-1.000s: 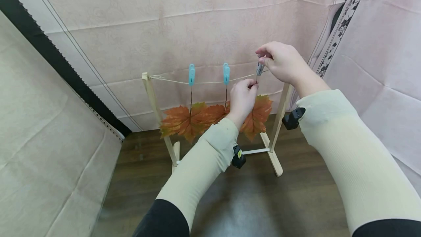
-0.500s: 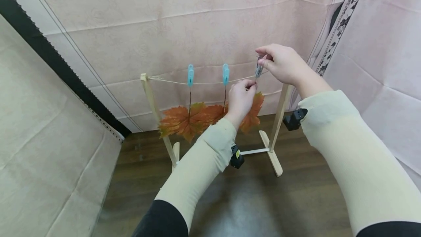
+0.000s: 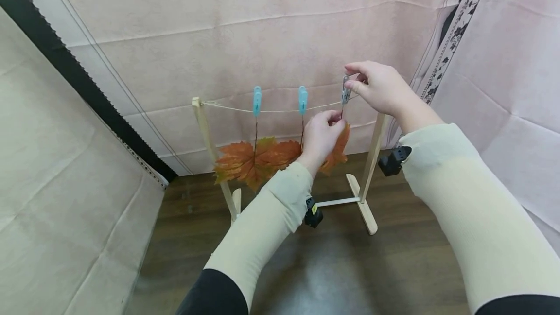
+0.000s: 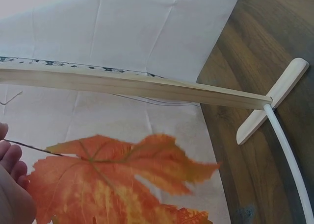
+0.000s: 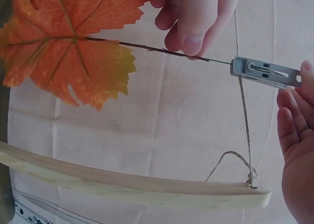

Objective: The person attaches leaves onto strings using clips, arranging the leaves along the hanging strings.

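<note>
In the head view my right hand (image 3: 382, 86) pinches the handle end of a grey clothespin (image 3: 345, 92) at the right part of the string (image 3: 280, 111). The right wrist view shows the clothespin (image 5: 265, 73) across the string (image 5: 245, 116), with the tip of a dark leaf stem (image 5: 162, 49) at its mouth. My left hand (image 3: 321, 135) pinches that stem just below the clothespin. The orange artificial maple leaf (image 4: 103, 180) hangs from the stem, partly hidden behind my left hand in the head view.
Two blue clothespins (image 3: 257, 101) on the string hold more orange leaves (image 3: 245, 159) by their stems. Wooden posts (image 3: 374, 152) carry the string, joined low down by a white rod (image 3: 337, 202). Pale cloth (image 3: 280, 52) hangs behind, above a brown wood-look floor (image 3: 341, 266).
My left hand has slid slightly down and left along the stem, and the right-hand leaf has swung left behind it. My right hand has lowered slightly, still at the grey clothespin.
</note>
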A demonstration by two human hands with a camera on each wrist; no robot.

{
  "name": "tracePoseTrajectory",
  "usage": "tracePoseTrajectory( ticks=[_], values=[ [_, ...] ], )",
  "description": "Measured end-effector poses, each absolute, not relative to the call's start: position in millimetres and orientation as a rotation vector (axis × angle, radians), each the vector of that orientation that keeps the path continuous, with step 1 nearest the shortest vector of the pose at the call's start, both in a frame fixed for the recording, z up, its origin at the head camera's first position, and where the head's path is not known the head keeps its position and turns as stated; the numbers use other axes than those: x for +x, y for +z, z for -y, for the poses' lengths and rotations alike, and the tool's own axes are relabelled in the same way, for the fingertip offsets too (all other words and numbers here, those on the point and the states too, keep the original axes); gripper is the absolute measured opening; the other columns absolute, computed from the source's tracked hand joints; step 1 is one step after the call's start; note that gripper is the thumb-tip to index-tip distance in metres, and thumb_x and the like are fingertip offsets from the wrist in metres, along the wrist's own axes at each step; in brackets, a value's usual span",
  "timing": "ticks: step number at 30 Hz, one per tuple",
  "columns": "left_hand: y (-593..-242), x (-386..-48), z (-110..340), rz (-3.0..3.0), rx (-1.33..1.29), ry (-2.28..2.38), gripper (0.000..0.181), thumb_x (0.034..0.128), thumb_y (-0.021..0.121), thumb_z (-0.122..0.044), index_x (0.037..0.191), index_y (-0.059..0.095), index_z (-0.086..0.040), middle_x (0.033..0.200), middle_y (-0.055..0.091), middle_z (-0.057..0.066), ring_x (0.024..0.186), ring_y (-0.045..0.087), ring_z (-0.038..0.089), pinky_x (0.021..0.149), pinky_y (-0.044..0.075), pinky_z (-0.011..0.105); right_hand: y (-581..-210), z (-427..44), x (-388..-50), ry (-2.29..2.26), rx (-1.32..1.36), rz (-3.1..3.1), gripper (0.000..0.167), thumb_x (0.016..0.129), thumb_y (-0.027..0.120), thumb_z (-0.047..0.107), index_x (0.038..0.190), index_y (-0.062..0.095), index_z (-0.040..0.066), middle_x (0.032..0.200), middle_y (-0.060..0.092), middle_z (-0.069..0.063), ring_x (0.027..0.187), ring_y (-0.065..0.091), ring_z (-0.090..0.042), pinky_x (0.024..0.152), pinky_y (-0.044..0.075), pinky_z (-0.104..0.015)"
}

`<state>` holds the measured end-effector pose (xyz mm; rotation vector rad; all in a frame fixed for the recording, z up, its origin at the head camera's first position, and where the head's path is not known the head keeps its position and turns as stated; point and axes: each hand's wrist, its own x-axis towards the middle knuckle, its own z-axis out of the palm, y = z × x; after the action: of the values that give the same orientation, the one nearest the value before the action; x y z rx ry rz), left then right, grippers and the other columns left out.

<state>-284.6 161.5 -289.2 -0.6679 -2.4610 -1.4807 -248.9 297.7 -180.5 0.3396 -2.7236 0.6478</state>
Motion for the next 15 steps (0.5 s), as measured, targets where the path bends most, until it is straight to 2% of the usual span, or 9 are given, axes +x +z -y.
tracePoseTrajectory(
  ticks=[7,15],
  values=[
    [-290,-278,-156,2.411,-0.726,-1.424,0.031,0.0888,0.063,-0.027,0.116,0.068,-0.014,0.107,0.065,-0.003,0.103,0.055,0.011,0.087,0.042,0.021,-183,-300,-245,0.672,0.315,2.659,0.050,0.096,0.054,0.028,0.138,0.044,0.002,0.128,0.054,-0.016,0.108,0.054,-0.032,0.093,0.039,-0.047],
    [-289,-272,-142,2.355,-0.757,-1.451,0.034,0.0872,0.066,-0.026,0.118,0.066,-0.013,0.111,0.065,-0.001,0.103,0.054,0.012,0.086,0.041,0.021,-193,-302,-238,0.746,0.299,2.601,0.052,0.095,0.056,0.029,0.138,0.044,0.004,0.129,0.053,-0.015,0.106,0.053,-0.032,0.094,0.038,-0.048]
  ],
)
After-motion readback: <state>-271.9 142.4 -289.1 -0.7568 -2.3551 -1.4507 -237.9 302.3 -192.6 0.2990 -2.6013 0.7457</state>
